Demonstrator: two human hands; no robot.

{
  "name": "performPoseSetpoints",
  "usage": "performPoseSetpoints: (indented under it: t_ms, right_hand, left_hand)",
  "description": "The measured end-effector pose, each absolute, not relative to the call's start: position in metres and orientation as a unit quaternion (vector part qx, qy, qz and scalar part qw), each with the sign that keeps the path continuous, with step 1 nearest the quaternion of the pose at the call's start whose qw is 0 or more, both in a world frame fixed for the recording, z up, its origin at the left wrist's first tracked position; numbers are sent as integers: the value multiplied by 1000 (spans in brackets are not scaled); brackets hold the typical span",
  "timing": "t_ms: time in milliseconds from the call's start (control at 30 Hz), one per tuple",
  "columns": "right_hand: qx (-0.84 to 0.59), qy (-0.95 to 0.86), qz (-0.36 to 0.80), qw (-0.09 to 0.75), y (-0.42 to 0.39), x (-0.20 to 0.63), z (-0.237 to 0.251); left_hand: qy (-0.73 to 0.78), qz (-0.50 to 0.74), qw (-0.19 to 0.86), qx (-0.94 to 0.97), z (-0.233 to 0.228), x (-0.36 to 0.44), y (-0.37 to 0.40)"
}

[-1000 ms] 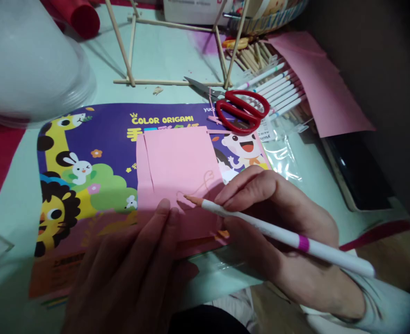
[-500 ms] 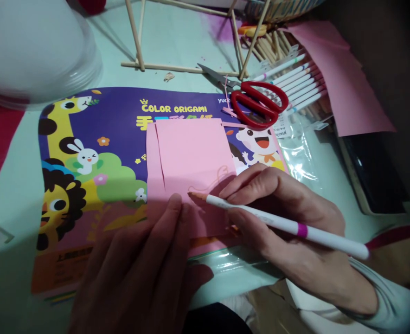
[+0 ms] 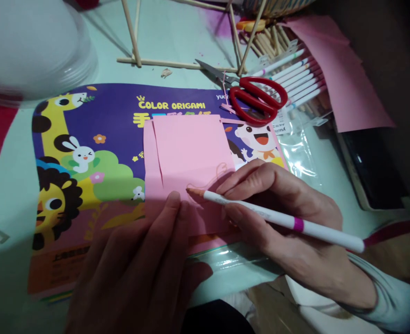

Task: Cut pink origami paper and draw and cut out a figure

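On the origami paper pack (image 3: pixel 97 139), in the middle of the desk (image 3: pixel 177 41), the pink paper (image 3: pixel 187 153) is lying flat. The right hand (image 3: pixel 288 222) is pinching the white pen (image 3: pixel 278 220) in its grip, with the tip resting on a faint curved line, probably orange. The left hand (image 3: pixel 138 273) is pressing the sheet down with flat, spread fingers. To draw well, I think the pressing finger should be staying close to the tip. The red scissors (image 3: pixel 257 97) are lying just behind.
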State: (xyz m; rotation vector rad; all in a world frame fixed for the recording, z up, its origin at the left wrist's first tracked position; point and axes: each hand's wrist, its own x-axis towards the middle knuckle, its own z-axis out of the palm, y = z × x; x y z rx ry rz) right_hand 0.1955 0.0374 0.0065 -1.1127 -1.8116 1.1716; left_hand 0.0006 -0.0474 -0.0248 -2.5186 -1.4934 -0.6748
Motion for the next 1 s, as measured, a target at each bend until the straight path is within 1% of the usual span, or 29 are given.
performPoseSetpoints:
  t_ms: [600,1000]
  right_hand:
    - [-427,-704,453,340,37,197,4]
    - [-423,-704,471,322,36,198,6]
  left_hand:
    - [-508,-227,64,-828,-24,1,-48]
    - [-489,-223,68,-840,-24,0,-48]
